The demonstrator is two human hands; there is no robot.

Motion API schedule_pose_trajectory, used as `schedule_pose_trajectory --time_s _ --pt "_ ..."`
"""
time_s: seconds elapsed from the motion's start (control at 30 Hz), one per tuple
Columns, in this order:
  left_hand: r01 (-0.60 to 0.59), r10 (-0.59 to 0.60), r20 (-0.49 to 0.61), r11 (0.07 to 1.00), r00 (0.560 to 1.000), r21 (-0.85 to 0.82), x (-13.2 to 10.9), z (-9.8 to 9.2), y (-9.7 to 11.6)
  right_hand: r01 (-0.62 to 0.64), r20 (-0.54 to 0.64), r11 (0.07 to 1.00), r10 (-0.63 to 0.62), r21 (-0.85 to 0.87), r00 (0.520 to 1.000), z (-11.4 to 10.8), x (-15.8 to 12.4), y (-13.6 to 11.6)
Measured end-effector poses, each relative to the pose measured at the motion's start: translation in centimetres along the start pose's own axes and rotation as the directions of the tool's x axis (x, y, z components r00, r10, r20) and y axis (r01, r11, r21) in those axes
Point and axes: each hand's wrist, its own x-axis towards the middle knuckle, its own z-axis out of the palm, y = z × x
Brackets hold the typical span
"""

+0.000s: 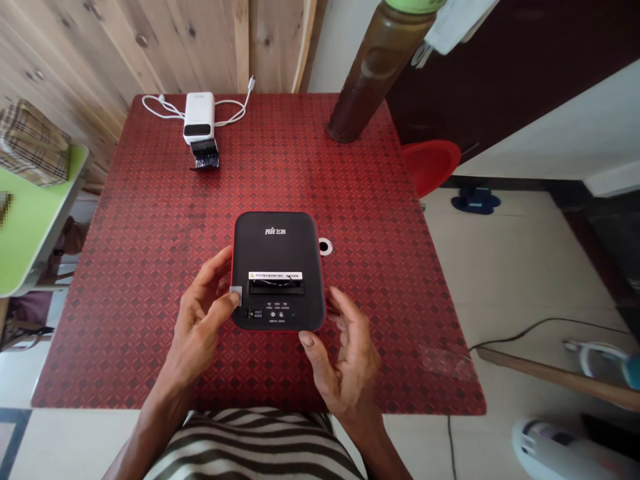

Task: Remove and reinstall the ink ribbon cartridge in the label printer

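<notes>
I favoured steadying the FEIE receipt printer (277, 253), left hand (200, 317) half-curled on its eight-o'clock edge, right hand (350, 363) half-spread, seemingly empty, at four.

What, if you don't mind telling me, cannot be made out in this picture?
From the head view:
Black device: its underside, turned away from the camera.
Left hand: some fingertips, hidden behind the device's left edge.
White label: its fine print, too small to read.
White ring: its left part, covered by the device.
Brown bottle: its top, cut off by the upper picture edge.
</notes>
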Motion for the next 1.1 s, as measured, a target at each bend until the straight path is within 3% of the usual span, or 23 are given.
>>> schedule_pose_trajectory --time_s 0.5,0.63,0.73,0.83,0.97,1.1 --pt "-0.056 0.056 -0.018 0.998 0.998 0.015 -0.3 1.2 -0.2 -0.022 -0.001 0.996 0.022 0.084 1.000 -0.3 0.4 -0.2" --pt "-0.073 0.073 -0.005 0.997 0.997 0.006 -0.1 0.7 -0.7 0.122 0.023 0.992 -0.124 0.042 0.992 -2.5 3.4 -1.0" --pt "-0.129 0.129 0.028 0.992 0.991 -0.003 0.2 0.2 -1.5 0.351 0.045 0.934 -0.349 -0.069 0.936 -3.3 7.4 -2.3" --pt "-0.199 0.198 0.036 0.980 0.980 0.028 0.6 -0.2 -2.5 0.507 0.252 0.850 -0.464 -0.142 0.849 -2.2 11.5 -3.6" --pt "-0.258 0.256 0.026 0.960 0.966 0.106 0.7 -0.6 -3.3 0.576 0.606 0.767 -0.323 -0.282 0.727 0.3 15.2 -5.5" --pt "-0.257 0.253 0.048 0.961 0.966 0.100 0.7 -0.7 -3.3 0.612 0.739 0.697 -0.175 -0.374 0.651 1.9 16.6 -7.8"
